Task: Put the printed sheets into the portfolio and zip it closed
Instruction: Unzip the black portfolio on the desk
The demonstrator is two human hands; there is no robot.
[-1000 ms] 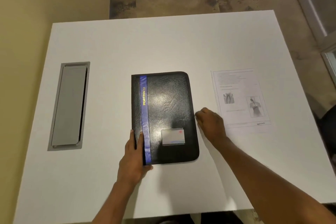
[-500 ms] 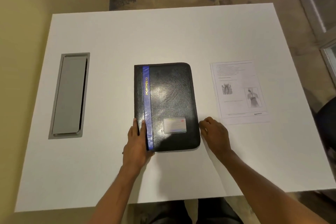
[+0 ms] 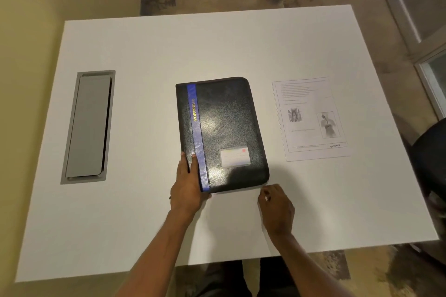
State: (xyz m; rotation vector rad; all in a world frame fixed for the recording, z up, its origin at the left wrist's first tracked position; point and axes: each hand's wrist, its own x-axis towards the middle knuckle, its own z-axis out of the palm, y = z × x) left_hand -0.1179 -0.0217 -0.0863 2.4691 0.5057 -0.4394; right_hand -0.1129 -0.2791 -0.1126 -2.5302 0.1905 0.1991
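The white table (image 3: 217,43) fills most of the frame. We see its far, right and near edges whole, and wide bare surface on all sides of the things lying on it. A wall closes off the left side of the frame, and a dark chair (image 3: 432,164) sits just off the table's right edge.

In the centre lies the black portfolio (image 3: 226,128), flat and with its cover shut, its long sides running up the frame. We cannot see what it holds. A grey hatch (image 3: 88,126) is set flush into the table at the left, well apart from the portfolio. The printed sheets (image 3: 311,118) lie at the right, outside the portfolio, parallel to it and apart from it, with a strip of bare table between.

Both forearms enter from the bottom of the frame. The left hand (image 3: 187,188) rests on the portfolio's lower left corner, its fingers laid straight along the spine edge beside the blue stripe (image 3: 196,132), its thumb against the near edge. The right hand (image 3: 277,207) sits at the lower right corner with its fingers curled inward. We cannot tell whether they pinch anything there. A clear label pocket (image 3: 234,157) sits low on the cover.
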